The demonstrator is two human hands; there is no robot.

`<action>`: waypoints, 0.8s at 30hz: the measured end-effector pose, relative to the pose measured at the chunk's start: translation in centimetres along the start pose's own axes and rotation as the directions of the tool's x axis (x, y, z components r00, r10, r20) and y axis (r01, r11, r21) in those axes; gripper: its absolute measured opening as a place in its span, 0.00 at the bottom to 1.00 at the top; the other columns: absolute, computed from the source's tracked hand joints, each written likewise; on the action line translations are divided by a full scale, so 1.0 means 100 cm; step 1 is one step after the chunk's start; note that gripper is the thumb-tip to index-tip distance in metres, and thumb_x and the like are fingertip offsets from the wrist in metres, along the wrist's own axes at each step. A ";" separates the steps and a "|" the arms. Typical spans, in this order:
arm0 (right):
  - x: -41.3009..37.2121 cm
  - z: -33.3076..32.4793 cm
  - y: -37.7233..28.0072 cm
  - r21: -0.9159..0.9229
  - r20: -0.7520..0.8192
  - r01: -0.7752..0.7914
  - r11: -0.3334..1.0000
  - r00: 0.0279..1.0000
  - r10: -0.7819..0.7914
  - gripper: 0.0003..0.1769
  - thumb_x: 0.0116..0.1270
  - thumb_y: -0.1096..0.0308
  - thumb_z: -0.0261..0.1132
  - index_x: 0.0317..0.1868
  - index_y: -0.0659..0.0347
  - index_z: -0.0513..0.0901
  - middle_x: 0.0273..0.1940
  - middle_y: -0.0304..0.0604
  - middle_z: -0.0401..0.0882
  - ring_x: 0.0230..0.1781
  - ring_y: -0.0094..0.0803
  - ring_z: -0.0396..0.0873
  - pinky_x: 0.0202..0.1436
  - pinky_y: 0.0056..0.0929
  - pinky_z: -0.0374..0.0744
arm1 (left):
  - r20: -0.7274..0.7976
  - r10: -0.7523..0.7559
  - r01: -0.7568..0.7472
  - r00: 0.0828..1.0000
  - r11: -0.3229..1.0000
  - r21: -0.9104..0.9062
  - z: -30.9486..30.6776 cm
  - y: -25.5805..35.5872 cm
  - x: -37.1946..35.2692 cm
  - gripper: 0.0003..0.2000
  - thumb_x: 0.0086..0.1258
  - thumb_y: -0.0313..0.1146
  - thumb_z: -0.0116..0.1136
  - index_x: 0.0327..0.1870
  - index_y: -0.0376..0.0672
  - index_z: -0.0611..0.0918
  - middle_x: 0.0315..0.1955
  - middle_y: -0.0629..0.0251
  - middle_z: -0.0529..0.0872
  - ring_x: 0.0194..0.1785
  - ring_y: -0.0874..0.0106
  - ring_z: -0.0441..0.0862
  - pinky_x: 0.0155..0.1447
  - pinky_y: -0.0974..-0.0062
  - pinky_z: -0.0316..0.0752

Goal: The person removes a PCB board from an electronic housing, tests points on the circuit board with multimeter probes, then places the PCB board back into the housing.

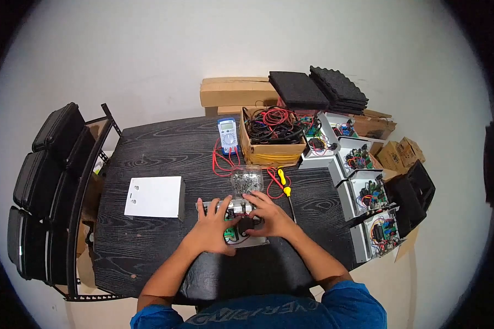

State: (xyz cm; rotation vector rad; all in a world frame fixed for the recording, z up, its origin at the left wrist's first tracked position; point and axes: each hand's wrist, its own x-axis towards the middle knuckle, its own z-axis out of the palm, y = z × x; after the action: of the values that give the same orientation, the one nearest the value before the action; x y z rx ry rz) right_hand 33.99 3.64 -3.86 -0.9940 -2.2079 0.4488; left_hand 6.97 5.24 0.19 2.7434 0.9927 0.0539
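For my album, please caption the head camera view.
Left hand and right hand at an open electronics unit, multimeter beyond.

The scene is viewed through a single head-worn camera, held above the wearer's own blue shirt point(263, 315), which is cut by the lower edge. The lens is aimed forward and steeply down, so the desk point(142, 233) is seen from above its near side, with the wall point(148, 60) faced beyond. The fingers point(258, 202) are shown near the middle. A very wide field is taken in, darkly rounded at the corners.
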 end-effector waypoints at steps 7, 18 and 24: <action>0.002 -0.003 -0.003 -0.035 -0.030 0.014 0.999 0.999 -0.015 0.20 0.52 0.64 0.86 0.41 0.60 0.86 0.77 0.54 0.73 0.80 0.61 0.66 0.78 0.52 0.74 | -0.038 0.016 -0.019 0.999 0.996 -0.083 0.002 0.000 0.002 0.52 0.35 0.64 0.79 0.71 0.53 0.86 0.84 0.43 0.53 0.85 0.39 0.49 0.80 0.17 0.31; 0.067 -0.026 0.047 -0.233 -0.168 -0.231 0.945 0.966 0.195 0.09 0.70 0.69 0.68 0.46 0.64 0.88 0.43 0.56 0.89 0.46 0.57 0.87 0.54 0.50 0.85 | -0.083 0.047 -0.054 0.995 0.995 -0.079 -0.001 0.001 0.008 0.49 0.35 0.64 0.79 0.64 0.46 0.90 0.78 0.44 0.62 0.82 0.42 0.54 0.82 0.21 0.31; 0.114 -0.004 0.079 -0.584 0.161 -0.206 0.786 0.919 0.360 0.09 0.66 0.73 0.66 0.41 0.70 0.90 0.41 0.64 0.90 0.46 0.58 0.91 0.52 0.52 0.89 | -0.094 0.023 -0.032 0.995 0.995 -0.096 0.000 0.002 0.009 0.48 0.35 0.63 0.78 0.63 0.45 0.90 0.79 0.43 0.61 0.83 0.42 0.53 0.82 0.22 0.30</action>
State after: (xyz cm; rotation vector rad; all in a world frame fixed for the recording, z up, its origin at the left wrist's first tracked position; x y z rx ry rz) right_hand 32.86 17.42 -2.95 -1.6859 -2.5008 0.0492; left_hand 7.77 5.64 0.18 2.6867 0.9487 0.2310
